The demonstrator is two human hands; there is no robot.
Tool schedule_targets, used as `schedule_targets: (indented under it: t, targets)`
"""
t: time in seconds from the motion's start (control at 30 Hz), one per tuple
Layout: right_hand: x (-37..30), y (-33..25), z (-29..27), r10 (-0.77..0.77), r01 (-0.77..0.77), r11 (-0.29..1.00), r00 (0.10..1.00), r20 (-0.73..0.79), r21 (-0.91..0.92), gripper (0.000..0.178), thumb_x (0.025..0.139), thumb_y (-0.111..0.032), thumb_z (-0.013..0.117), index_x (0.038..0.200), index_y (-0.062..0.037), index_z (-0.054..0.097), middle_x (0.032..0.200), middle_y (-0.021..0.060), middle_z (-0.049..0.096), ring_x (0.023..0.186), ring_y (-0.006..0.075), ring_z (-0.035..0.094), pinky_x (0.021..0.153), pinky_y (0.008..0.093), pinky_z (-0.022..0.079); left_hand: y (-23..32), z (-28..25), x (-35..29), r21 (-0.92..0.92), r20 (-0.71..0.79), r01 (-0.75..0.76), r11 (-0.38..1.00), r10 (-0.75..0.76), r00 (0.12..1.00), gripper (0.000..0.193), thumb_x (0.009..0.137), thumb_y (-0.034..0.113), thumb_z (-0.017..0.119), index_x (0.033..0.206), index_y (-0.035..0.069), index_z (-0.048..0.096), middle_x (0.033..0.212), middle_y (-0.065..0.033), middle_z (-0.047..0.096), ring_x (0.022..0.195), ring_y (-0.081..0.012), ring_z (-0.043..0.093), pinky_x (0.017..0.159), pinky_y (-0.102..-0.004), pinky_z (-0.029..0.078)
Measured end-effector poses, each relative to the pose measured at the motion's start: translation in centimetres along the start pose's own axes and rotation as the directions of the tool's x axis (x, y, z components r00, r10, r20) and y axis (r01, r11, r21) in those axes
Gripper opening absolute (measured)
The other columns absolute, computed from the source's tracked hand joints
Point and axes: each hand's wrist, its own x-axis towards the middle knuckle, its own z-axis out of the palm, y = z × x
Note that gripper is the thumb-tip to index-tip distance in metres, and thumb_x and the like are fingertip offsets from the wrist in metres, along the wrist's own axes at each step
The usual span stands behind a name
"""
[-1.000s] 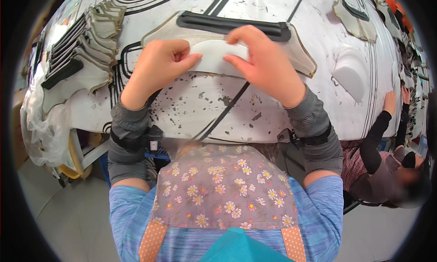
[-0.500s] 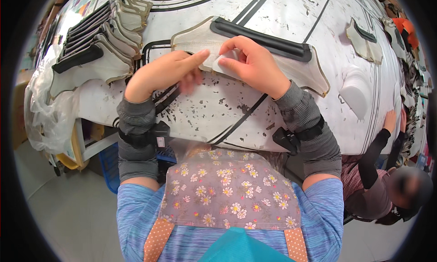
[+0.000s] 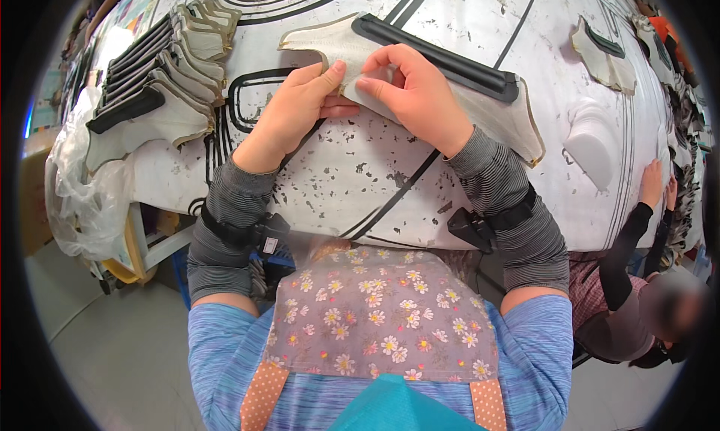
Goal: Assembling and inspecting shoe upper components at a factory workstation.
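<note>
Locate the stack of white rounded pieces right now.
In the head view, the stack of white rounded pieces lies on the table toward the right, between the person's right hand and a co-worker's hands.

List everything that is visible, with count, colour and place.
fabric piece: one, beige and black, centre
pad: one, white, in right hand
pad stack: one, white, right
piece stack: one, beige and black, left
loose piece: one, beige and black, upper right
table: one, white, centre
bag: one, clear, left table edge
crate: one, blue, under table
pile: uncountable, greyish, right edge
co-worker: one, brown top, lower right
cloth: one, teal, bottom
apron: one, floral mauve, lower centre
shirt: one, blue, bottom
sleeves: two, grey, forearms
arm devices: two, black, forearms
left hand: one, bare, at fabric piece
right hand: one, bare, centre
</note>
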Motion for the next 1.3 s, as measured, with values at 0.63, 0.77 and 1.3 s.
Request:
schedule_targets:
  t: [0.63,0.77,1.3]
  targets:
    - [-0.2,-0.2,0.9,-0.099,0.085,0.987,0.991,-0.095,-0.139,0.017,0.078,-0.017,0.067,0.086,-0.0033,0.059,0.092,0.0079,0.052,0.079,0.023,0.06,0.069,0.0323,0.047,0.1,-0.1,-0.4,0.025,0.017,-0.047,0.999,0.047,0.999,0.035,0.094,0.033,0.051,0.075,0.004,0.045,0.078,-0.003,0.052,0.073,-0.0121,0.06,0.071,-0.0275,0.055]
    - [-0.1,0.7,0.8,-0.104,0.088,0.984,0.989,-0.105,-0.154,0.022,0.078,-0.019,0.068,0.09,-0.0038,0.056,0.091,0.007,0.052,0.075,0.0227,0.058,0.068,0.0321,0.047,-0.2,0.2,0.4,0.022,0.013,-0.044,0.999,0.044,0.999,0.035,0.094,0.033,0.051,0.074,0.005,0.045,0.075,-0.0015,0.049,0.072,-0.0102,0.058,0.071,-0.0269,0.055]
    - [-1.9,-2.8,0.0,-0.287,0.258,0.954,0.933,0.216,0.151,0.016,0.086,-0.015,0.062,0.096,-0.0039,0.055,0.079,-0.0007,0.056,0.056,0.0062,0.043,0.05,0.0212,0.037,1.6,-1.4,-0.6,-0.125,-0.174,-0.391,0.912,0.368,0.914,0.028,0.088,0.014,0.062,0.109,-0.002,0.056,0.097,-0.0056,0.063,0.085,-0.0113,0.061,0.076,-0.023,0.051]
